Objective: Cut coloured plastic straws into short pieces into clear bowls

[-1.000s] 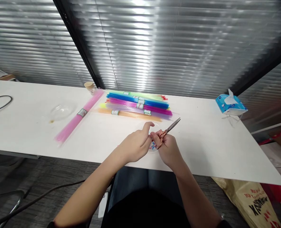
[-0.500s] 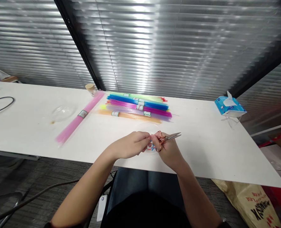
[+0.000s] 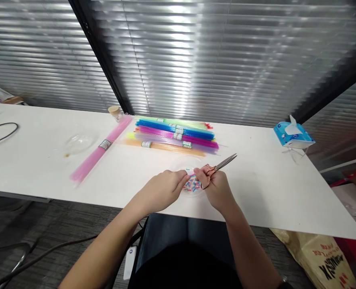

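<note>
Over a clear round dish [image 3: 178,162], my left hand [image 3: 162,190] is closed in a pinch on a few thin coloured straws [image 3: 192,175]. Their other end reaches the thumb and fingers of my right hand [image 3: 221,192], which also grips rose-gold-handled scissors [image 3: 225,162]. The blades point up and to the right, away from the straws, and look nearly closed. Small cut straw pieces [image 3: 192,185] in pink, blue and white lie in the dish beneath both hands. My fingers hide part of the straws and the dish.
Banded straw bundles in blue [image 3: 156,125], magenta [image 3: 153,131] and orange [image 3: 168,147] lie behind the dish. To the left are a pink bundle [image 3: 96,156], a clear lid-like piece [image 3: 80,142] and a cork-topped jar [image 3: 114,111]. A tissue box [image 3: 293,136] stands at right.
My hands have moved a little apart, so the straws between them now show. The scissors have tilted upward and to the right, and more of the dish's contents is visible.
</note>
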Motion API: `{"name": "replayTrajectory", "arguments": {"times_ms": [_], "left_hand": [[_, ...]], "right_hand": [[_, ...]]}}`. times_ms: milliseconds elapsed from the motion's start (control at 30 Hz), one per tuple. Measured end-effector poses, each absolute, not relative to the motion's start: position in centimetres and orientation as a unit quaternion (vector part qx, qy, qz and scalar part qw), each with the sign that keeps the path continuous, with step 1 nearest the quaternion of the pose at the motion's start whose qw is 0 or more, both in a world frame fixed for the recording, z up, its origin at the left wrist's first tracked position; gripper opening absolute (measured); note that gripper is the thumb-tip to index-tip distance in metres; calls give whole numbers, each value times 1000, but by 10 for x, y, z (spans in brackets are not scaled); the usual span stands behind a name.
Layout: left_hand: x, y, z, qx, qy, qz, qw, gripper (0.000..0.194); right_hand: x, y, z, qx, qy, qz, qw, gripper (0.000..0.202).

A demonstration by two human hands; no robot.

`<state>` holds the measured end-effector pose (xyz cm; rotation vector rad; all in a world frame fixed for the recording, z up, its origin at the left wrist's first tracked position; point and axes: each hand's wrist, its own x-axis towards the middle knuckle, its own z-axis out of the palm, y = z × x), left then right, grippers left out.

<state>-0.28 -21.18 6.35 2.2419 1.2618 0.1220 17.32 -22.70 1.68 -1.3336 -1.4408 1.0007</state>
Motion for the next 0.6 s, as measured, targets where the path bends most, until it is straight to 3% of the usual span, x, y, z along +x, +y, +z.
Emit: {"name": "replayTrajectory", "arguments": {"times_ms": [133,367,600], "left_hand": [[-8,-205,62,827,496,40,262,48],[-13,-195,61,827,467,63,306,46],[-8,-196,58,832,455,35,316,47]], "right_hand": [[178,-247,15,-582,-545,444,409,44],[184,-289,-1,-456,-529,692,186,41],[182,-286,5,-460,-579,650,172,32]]}}
